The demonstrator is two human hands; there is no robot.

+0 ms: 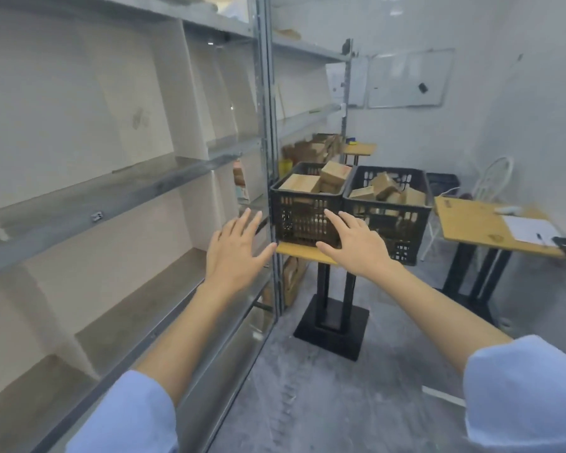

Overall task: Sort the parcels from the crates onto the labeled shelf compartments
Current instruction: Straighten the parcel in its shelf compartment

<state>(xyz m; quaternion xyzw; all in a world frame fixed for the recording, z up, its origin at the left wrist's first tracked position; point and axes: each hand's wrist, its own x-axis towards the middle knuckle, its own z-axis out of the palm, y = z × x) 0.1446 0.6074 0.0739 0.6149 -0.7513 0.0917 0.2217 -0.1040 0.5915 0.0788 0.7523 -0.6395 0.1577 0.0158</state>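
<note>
Ahead, left hand [234, 253] and right hand [356, 243] spread empty before crates [294, 223], beside shelf post [268, 125].

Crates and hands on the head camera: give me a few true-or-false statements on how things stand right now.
1. The left hand and right hand are both open and hold nothing. True.
2. The left crate and right crate stand on the floor. False: they are side by side and raised off the floor, and the left one sits on a small table.
3. Both crates hold brown parcels. True.
4. The side table at right carries a crate. False: a sheet of paper lies on it.
</note>
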